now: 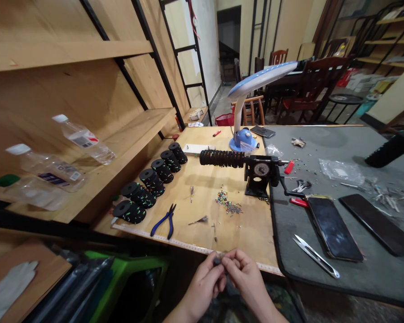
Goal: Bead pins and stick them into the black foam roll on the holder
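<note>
My left hand (pixel 204 283) and my right hand (pixel 247 279) meet just below the table's front edge, fingers pinched together on a small dark piece (pixel 218 260) that I cannot make out. Both hands are closed around it. On the wooden table (pixel 202 211) above them lie a small heap of coloured beads (pixel 227 202), blue-handled pliers (pixel 164 220) and a hand-crank winder (pixel 261 172) with a dark wound spindle (pixel 222 158) sticking out to the left.
Several black spools (pixel 151 181) line the table's left side. A grey mat (pixel 340 215) carries two phones (pixel 333 226), thread snips (pixel 314 255) and plastic bags. A desk lamp (pixel 244 105) stands behind. Plastic bottles (pixel 84 141) lie on the left shelf. Chairs stand at the back.
</note>
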{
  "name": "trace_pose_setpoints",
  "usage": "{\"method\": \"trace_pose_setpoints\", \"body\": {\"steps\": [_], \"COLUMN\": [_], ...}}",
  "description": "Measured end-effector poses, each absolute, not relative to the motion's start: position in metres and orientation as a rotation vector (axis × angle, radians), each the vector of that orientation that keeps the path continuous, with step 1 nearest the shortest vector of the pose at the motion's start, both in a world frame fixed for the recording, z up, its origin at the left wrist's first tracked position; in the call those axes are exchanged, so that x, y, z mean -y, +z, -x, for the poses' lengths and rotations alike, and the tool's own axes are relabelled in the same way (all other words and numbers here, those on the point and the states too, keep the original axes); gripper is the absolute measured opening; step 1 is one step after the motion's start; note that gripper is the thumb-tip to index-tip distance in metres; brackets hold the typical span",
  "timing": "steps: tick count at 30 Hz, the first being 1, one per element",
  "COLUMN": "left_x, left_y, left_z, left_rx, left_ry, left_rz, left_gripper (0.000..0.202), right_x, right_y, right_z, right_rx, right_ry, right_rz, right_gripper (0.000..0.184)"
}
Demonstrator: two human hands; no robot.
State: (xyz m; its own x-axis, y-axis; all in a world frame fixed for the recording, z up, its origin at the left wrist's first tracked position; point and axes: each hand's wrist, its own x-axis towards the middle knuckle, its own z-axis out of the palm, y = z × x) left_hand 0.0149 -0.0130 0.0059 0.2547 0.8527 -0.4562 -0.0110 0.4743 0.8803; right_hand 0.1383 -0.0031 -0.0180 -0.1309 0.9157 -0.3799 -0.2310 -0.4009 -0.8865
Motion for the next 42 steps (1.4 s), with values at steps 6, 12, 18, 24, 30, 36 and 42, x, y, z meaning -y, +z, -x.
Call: {"method": "trace_pose_setpoints", "body": {"steps": [6,12,18,24,30,36,42], "left_x": [0.013,0.014,0.014,0.014,0.012,0.012,0.013], "left_y": [0.006,0.002,-0.001,-0.005,-0.002,-0.015,-0.02], "left_z": [-0.016,-0.017,-0.02,-0.022,-0.022,-0.018,-0.016], "left_rx": [-1.156,-1.199,-1.234,-1.216,-1.227,-1.269,-1.239], "left_ry": [0.718,0.793,0.819,0.827,0.821,0.85,0.921], "left_rz": [-0.908,-0.859,-0.875,-0.842,-0.83,-0.817,-0.835], "left_gripper": [0.035,0.039,0.043,0.046,0.041,0.04,0.04], "right_x": [0.004,0.002,0.004,0.003,0.003,0.006,0.012], "right_y": [-0.02,-0.017,-0.023,-0.03,-0.029,-0.026,-0.025], "right_z": [-0.134,-0.137,-0.138,-0.138,-0.138,-0.142,-0.139], "right_rx": [0.816,0.844,0.843,0.836,0.808,0.786,0.836], "right_ry": [1.713,1.651,1.66,1.677,1.672,1.697,1.746], "right_rz": [1.211,1.274,1.271,1.261,1.262,1.288,1.26], "right_gripper": [0.056,0.059,0.059,0.057,0.056,0.056,0.051]}}
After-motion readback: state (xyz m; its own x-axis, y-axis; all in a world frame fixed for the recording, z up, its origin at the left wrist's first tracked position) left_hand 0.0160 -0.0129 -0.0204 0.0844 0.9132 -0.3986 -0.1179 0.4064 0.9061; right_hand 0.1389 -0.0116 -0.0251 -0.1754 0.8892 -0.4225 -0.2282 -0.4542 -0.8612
